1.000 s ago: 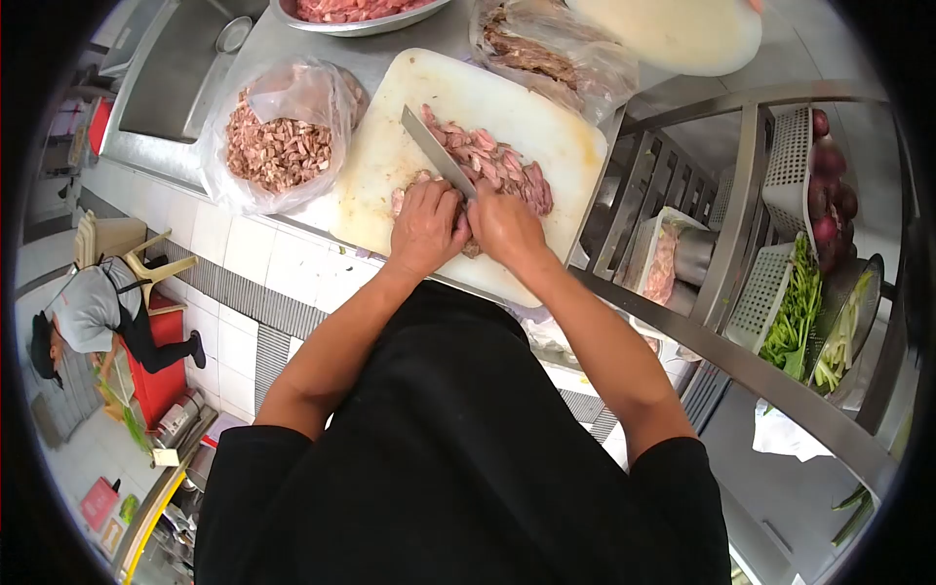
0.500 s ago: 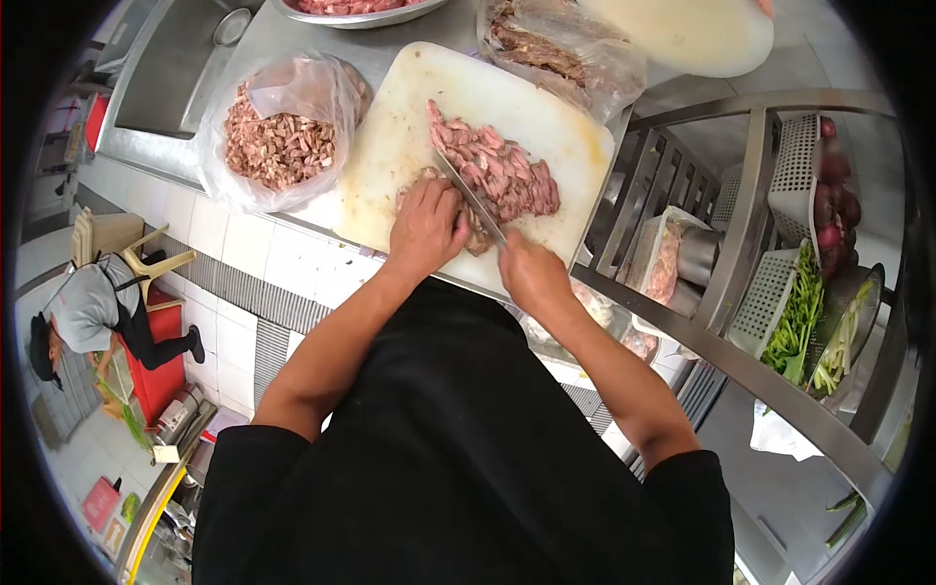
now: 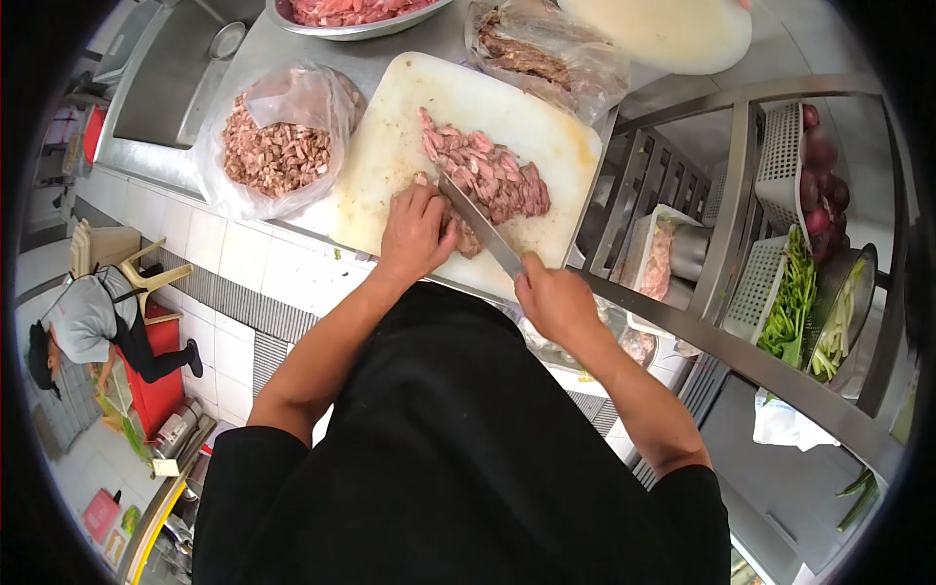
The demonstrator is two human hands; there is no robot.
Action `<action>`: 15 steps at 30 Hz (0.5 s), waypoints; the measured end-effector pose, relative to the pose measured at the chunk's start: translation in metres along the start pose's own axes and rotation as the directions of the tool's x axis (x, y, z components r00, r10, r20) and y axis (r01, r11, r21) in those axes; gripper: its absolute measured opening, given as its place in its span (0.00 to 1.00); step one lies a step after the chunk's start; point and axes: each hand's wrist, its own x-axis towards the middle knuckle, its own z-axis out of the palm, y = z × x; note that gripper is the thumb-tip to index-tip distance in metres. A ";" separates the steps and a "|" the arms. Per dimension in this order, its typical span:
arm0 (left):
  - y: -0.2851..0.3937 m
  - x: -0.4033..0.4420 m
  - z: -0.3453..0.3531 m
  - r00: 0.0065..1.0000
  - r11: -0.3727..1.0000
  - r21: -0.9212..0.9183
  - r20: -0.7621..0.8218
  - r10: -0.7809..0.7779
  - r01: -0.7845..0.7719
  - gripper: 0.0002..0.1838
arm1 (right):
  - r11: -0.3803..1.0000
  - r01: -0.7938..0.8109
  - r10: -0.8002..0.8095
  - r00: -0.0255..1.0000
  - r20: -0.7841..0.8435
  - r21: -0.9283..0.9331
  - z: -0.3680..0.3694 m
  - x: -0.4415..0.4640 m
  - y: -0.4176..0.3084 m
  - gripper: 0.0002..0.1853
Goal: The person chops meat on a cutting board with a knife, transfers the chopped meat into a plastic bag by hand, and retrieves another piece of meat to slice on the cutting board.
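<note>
My left hand (image 3: 417, 234) presses with curled fingers on a piece of meat (image 3: 465, 238) near the front of the white cutting board (image 3: 382, 146). In my right hand (image 3: 558, 300) is a kitchen knife (image 3: 492, 232), its blade pointing away to the left, along the right side of that piece. The fingers wrap round the handle and hide it. A heap of sliced meat (image 3: 487, 168) lies just beyond the blade on the board. Part of the held piece is hidden under my left hand.
Left of the board stands a plastic bag of chopped meat (image 3: 278, 146). Behind are a metal bowl of meat (image 3: 361, 21) and another bag of meat (image 3: 546, 54). A metal rack (image 3: 731, 195) with vegetable baskets borders the right. A person (image 3: 88, 317) bends over at far left.
The knife and my right hand have shifted right and toward me, and more of the blade shows. My left hand stays on the meat. The view has shifted slightly.
</note>
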 end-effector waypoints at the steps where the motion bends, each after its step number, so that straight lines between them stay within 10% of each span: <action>1: -0.001 0.002 0.002 1.000 1.000 -0.003 0.002 -0.003 0.003 0.17 | 0.999 -0.036 0.037 0.999 0.032 -0.017 0.008 0.000 0.001 0.12; 15: 0.002 -0.004 -0.007 0.997 1.000 0.021 -0.076 -0.013 0.015 0.19 | 0.992 0.117 -0.106 0.979 -0.173 0.053 0.018 0.075 -0.018 0.13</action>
